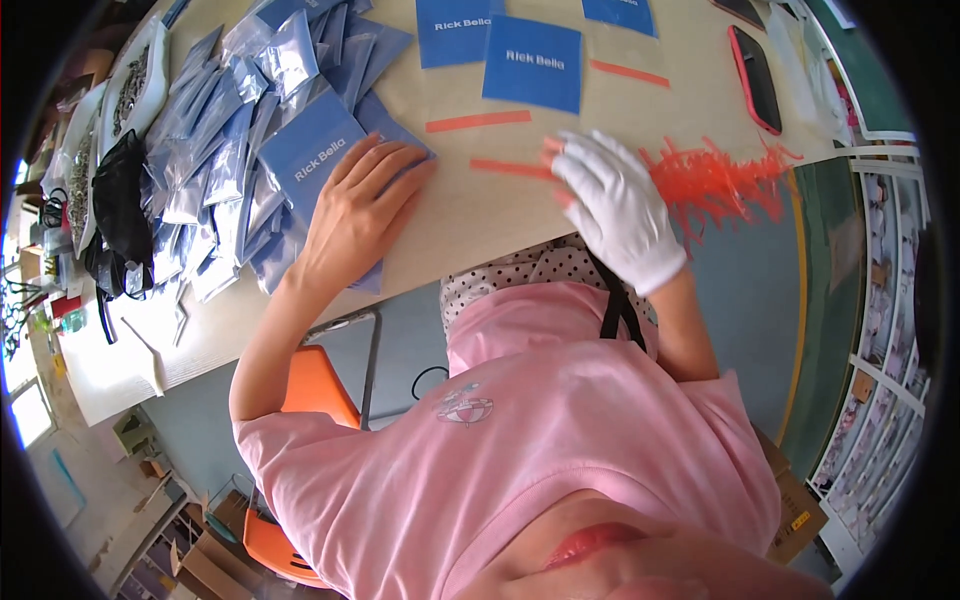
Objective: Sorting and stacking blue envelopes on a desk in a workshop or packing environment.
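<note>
My bare left hand (368, 200) lies palm down at the right edge of a heap of blue packets (215, 150) in clear film. Its fingers stretch over a blue packet (312, 150) and the pale tabletop. My right hand (618, 205) wears a white glove with some fingertips bare, and its fingers reach out flat, slightly blurred. Those fingertips meet the end of a thin red strip (505, 167); whether they press on it is hard to see. Another red strip (478, 121) lies just beyond, and one more red strip (630, 74) is farther right.
Flat blue packets (532, 63) lie at the far middle. A tangled pile of red strips (725, 182) sits right of my glove, below a red-edged phone (754, 80). On the left are white trays of small metal parts (130, 85) and a black face mask (122, 200).
</note>
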### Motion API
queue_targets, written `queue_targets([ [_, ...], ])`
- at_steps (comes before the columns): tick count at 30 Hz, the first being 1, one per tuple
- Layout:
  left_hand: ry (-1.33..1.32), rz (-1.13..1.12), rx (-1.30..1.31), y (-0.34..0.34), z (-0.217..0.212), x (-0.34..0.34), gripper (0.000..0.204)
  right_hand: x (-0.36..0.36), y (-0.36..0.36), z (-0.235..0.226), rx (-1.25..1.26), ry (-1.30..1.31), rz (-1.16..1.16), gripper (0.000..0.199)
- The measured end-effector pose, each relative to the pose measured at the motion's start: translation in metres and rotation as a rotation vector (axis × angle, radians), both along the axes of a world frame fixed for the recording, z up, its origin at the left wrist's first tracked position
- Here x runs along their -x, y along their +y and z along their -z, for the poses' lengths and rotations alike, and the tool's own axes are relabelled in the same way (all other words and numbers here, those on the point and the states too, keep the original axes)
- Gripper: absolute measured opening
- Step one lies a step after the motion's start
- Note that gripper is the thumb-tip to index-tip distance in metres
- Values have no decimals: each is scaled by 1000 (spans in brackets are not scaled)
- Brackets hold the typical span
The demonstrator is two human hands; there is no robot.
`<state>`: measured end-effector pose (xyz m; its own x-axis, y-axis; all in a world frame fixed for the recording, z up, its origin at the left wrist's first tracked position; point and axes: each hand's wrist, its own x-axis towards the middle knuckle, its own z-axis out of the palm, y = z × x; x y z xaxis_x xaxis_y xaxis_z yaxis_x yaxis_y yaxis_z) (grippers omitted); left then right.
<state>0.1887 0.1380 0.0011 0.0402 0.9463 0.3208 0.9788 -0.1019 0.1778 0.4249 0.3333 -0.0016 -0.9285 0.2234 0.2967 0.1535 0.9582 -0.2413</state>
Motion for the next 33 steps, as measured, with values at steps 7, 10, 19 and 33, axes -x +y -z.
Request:
queue_targets([
  [7,-40,253,19,68,-1,-11,49,-41,-12,1,86,-33,-168,30],
  [10,-24,368,-119,82,31,-1,54,-42,-3,0,12,7,-201,32],
  [19,-54,108,248,61,13,-23,54,-7,-43,19,157,98,-55,32],
  [33,-71,21,254,61,9,-19,56,0,-29,29,314,213,-60,29],
])
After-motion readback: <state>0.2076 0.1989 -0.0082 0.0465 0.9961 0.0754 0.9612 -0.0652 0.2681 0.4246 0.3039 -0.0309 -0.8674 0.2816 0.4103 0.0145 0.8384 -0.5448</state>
